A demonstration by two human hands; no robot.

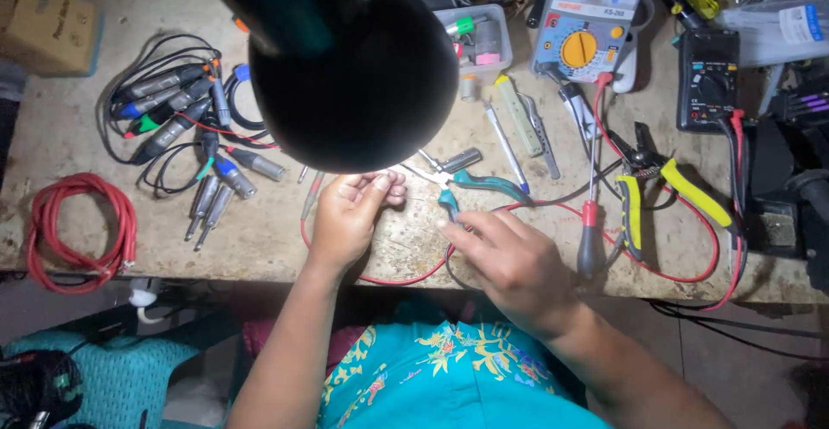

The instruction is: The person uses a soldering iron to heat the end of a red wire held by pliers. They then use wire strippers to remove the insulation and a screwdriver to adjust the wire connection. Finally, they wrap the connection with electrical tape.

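My left hand [352,213] rests palm-up near the bench's front edge, its fingers curled and pinched around something small that I cannot make out, just under a big black lamp shade [363,57]. My right hand [509,260] reaches in from the right, fingertips on the lower teal handle of small teal-handled pliers [471,183] lying on the bench. A red wire [406,278] loops beneath both hands along the bench edge.
Several audio cables with metal plugs [186,127] and a red cable coil [82,230] lie left. Yellow-handled pliers [656,191], a red-handled screwdriver [590,222], two multimeters [583,23] [708,79], a clear parts box [479,40] and a cardboard box [43,19] crowd the worn bench [259,230].
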